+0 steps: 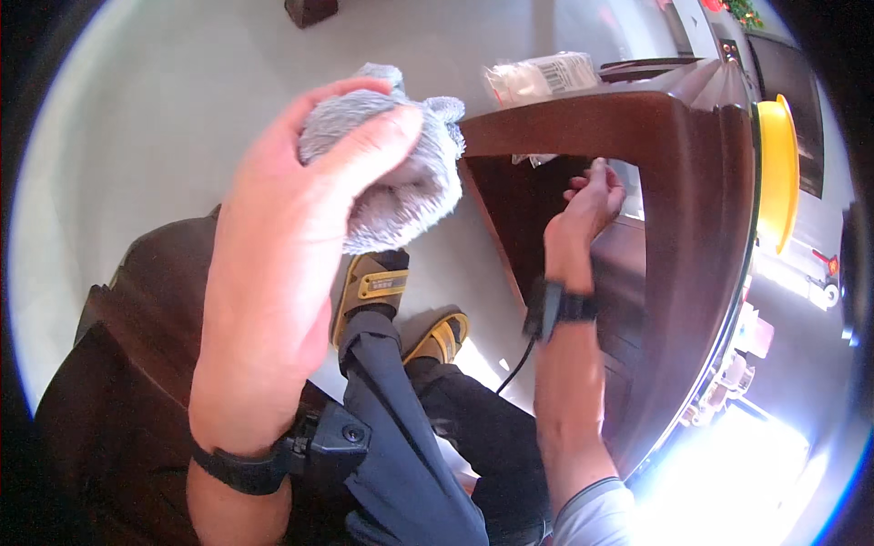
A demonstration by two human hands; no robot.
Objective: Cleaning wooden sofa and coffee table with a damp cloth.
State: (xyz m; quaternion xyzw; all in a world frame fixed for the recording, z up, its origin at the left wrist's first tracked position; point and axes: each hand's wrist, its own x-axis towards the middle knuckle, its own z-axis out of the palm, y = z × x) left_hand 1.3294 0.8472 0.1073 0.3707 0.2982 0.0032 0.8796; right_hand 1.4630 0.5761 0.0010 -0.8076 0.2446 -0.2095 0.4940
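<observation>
My left hand [293, 184] is raised at left centre, its thumb and fingers closed around a bunched grey plush cloth [423, 191]. Folds of the cloth stick out above and to the right of the fingers. To the right, my right hand [595, 194] reaches under the top rail of a dark brown wooden table [580, 116]. Its fingers are partly curled near the rail's lower edge; whether they hold anything is not visible. Both wrists wear black straps with devices.
A clear plastic packet [546, 76] with a printed label lies on the tabletop's far edge. A yellow round dish [778, 174] and small items stand along the right side. A black cable [519, 365] hangs by my right forearm. Sandalled feet [375, 286] rest below.
</observation>
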